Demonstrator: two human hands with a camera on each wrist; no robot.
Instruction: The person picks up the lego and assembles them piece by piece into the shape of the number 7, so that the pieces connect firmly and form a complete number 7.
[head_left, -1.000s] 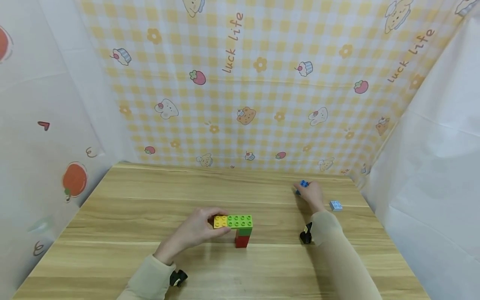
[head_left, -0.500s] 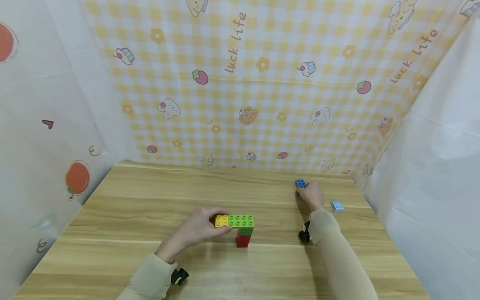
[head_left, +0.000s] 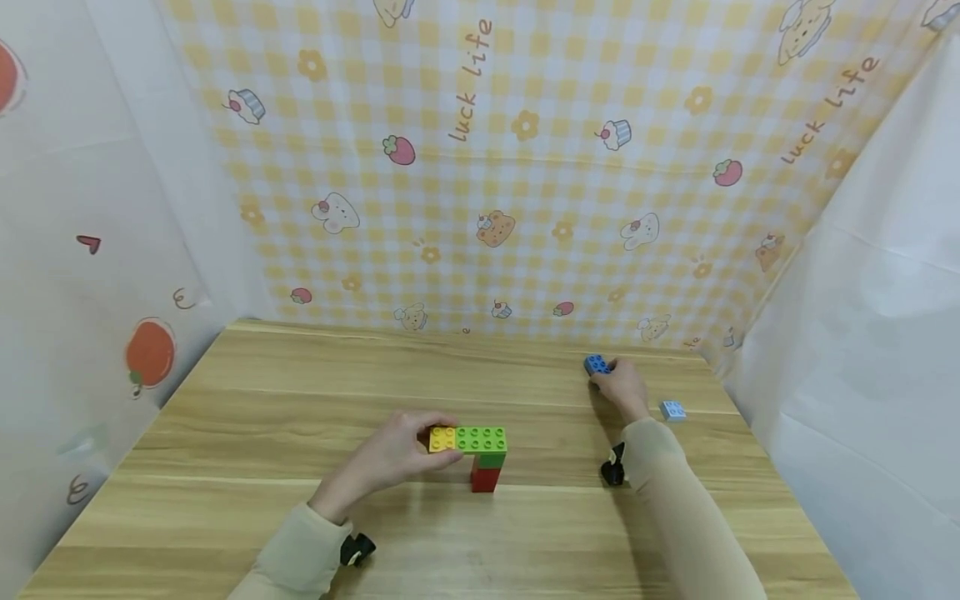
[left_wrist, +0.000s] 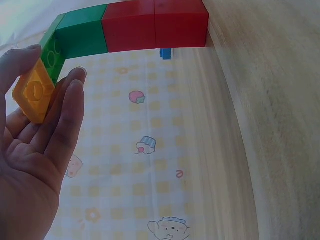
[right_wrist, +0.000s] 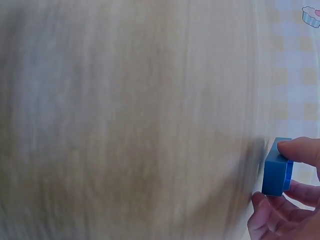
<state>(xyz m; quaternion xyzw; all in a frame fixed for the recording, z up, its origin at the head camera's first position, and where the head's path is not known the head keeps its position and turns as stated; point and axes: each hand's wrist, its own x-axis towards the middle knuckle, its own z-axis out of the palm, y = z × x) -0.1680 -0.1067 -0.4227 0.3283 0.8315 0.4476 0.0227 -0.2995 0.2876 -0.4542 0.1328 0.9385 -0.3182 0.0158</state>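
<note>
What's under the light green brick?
Under the right end of the light green brick stands a darker green brick, then an upper red brick and a lower red brick, down to the table. Their meeting faces are covered and cannot be seen.

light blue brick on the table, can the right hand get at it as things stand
Probably yes: the light blue brick lies beside the right hand with nothing visible between them, though that hand pinches the blue brick and would likely need freeing first.
</note>
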